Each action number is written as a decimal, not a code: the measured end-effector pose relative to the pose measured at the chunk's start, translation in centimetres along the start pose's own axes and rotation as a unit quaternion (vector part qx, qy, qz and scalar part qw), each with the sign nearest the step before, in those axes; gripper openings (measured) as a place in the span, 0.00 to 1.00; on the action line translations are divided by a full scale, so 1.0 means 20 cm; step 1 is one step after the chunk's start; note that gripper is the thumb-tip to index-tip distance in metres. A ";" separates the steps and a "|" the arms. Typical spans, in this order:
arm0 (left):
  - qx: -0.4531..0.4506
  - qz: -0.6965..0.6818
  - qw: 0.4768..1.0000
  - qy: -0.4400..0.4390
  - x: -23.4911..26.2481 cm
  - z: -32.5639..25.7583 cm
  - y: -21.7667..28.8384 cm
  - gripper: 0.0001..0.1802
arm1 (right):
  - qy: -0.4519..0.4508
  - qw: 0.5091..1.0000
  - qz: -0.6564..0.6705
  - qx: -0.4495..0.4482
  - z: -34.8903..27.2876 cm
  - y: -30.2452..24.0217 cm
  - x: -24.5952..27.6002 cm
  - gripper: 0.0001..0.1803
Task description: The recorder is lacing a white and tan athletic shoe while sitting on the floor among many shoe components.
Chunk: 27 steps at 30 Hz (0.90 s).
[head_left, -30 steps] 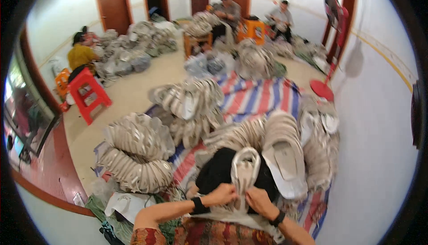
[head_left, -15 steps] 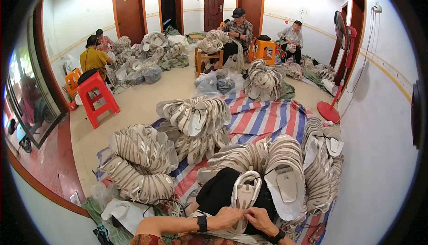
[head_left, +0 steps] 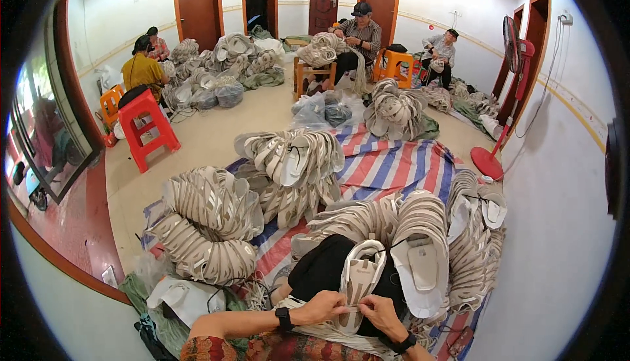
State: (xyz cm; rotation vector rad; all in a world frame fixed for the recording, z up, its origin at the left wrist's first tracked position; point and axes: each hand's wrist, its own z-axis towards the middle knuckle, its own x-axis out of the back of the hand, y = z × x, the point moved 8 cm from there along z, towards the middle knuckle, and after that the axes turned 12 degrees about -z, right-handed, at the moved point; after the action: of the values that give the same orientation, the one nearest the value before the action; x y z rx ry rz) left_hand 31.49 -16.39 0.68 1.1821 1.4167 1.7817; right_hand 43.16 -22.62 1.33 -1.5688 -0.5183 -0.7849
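A beige and white shoe upper lies across my black-clad lap, its heel end pointing away from me. My left hand is closed in a pinch at the upper's left edge, near its lower end. Facing it, my right hand pinches from the right side. A short pale shoelace appears to run between the fingertips across the upper; its ends are hidden by the fingers. Under my left wrist lies a bundle of loose pale laces.
Curved stacks of shoe uppers surround my knees, with more stacks at the left. They rest on a striped sheet. A red stool and a red fan stand farther off. Several people work behind, one by a wooden stool.
My hands have drawn slightly apart over the shoe upper, leaving a gap between the fingertips. The head view has shifted a little; the upper stays on my lap.
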 end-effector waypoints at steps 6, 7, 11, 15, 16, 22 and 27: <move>0.031 0.068 0.995 -0.068 -0.06 0.07 -0.04 0.16 | -0.077 0.994 0.062 -0.051 0.02 0.05 -0.06 0.09; 0.033 0.112 0.989 -0.094 -0.09 0.08 -0.05 0.16 | -0.089 0.990 0.091 -0.065 0.02 0.07 -0.08 0.09; 0.027 0.137 0.985 -0.097 -0.11 0.09 -0.03 0.15 | -0.120 0.984 0.116 -0.064 0.02 0.10 -0.12 0.07; 0.028 0.143 0.987 -0.069 -0.10 0.07 0.01 0.16 | -0.103 0.986 0.120 -0.060 0.01 0.11 -0.14 0.06; 0.025 0.163 0.983 -0.079 -0.11 0.06 0.02 0.15 | -0.103 0.986 0.125 -0.046 0.02 0.10 -0.14 0.06; 0.016 0.216 0.974 -0.072 -0.11 0.06 0.05 0.12 | -0.112 0.987 0.102 -0.053 0.02 0.11 -0.14 0.07; -0.018 0.234 0.971 -0.052 -0.11 0.07 0.07 0.10 | -0.070 0.994 0.083 -0.008 0.03 0.07 -0.12 0.09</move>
State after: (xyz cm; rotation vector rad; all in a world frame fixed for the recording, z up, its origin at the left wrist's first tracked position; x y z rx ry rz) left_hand 33.81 -18.11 1.44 1.6678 1.0990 2.0045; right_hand 42.74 -22.04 -1.40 -1.6672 -0.4765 -0.5568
